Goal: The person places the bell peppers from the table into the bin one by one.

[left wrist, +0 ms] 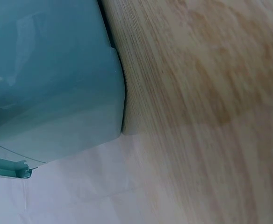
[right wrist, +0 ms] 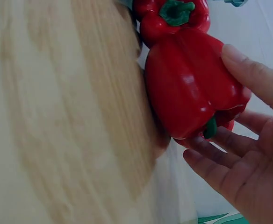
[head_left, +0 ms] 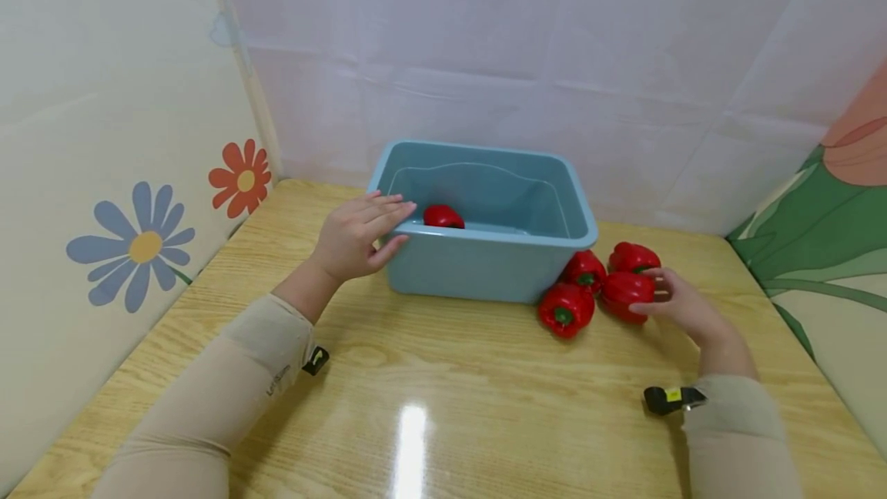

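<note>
A light blue plastic tub (head_left: pixel 478 268) stands on the table, with one red bell pepper (head_left: pixel 443 216) visible inside it. My left hand (head_left: pixel 356 237) rests on the tub's near left rim, fingers extended across the corner. To the right of the tub, several more red bell peppers sit bunched together. My right hand (head_left: pixel 682 303) is at the nearer right bell pepper (right wrist: pixel 192 86), thumb and fingers spread around its stem end. In the right wrist view the thumb tip meets its side, while the lower fingers lie loosely beyond the stem. The left wrist view shows the tub's wall (left wrist: pixel 57 84) but hardly any hand.
Against the tub's right corner are two bell peppers, one in front (head_left: pixel 567 310) and one behind (head_left: pixel 585 269). Another bell pepper (head_left: pixel 632 256) lies behind the one at my right hand. The wood-grain table (head_left: pixel 485 383) meets a pale cloth wall (head_left: pixel 443 60) at the back.
</note>
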A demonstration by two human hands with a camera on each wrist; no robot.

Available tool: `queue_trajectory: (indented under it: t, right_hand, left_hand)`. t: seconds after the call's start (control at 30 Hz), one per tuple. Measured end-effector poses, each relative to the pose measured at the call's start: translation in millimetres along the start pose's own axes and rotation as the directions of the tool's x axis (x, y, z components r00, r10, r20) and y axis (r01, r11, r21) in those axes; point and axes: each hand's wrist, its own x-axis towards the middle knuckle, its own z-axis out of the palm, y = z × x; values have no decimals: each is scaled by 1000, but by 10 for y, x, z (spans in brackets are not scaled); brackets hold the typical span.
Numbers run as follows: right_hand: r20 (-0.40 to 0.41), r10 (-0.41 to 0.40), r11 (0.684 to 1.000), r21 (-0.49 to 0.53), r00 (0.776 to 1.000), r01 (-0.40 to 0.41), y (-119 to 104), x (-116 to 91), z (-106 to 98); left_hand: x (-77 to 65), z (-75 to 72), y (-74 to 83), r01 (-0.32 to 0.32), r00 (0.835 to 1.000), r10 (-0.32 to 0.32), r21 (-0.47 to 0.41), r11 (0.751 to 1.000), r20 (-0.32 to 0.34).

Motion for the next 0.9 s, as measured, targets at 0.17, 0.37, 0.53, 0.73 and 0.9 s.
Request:
queue_trajectory:
  t: [0.17,0.37,0.53,0.73,0.9]
  right_hand:
    - [-25,1,999,34,1000,0,36,24,37]
    - [-7,-18,999,34,1000,18,57,29,58]
    - [0,3,999,37,1000,-3,69,38,60]
    - [2,5,999,42,1000,-5,68,30,63]
    - [-5,-1,999,42,1000,2,75,25,70]
  left_hand:
    - [-2,-1,-2,1,1000,0,-2,1000,3]
    - [2,-1,-7,0,1000,0,3,1000,3]
    - [-3,3,-11,0,1000,0,7,1000,1]
    - [-14,9,-16,-1,1000,1,11,1000,4]
    - [-12,18,-17,-4,1000,4,10,1000,0]
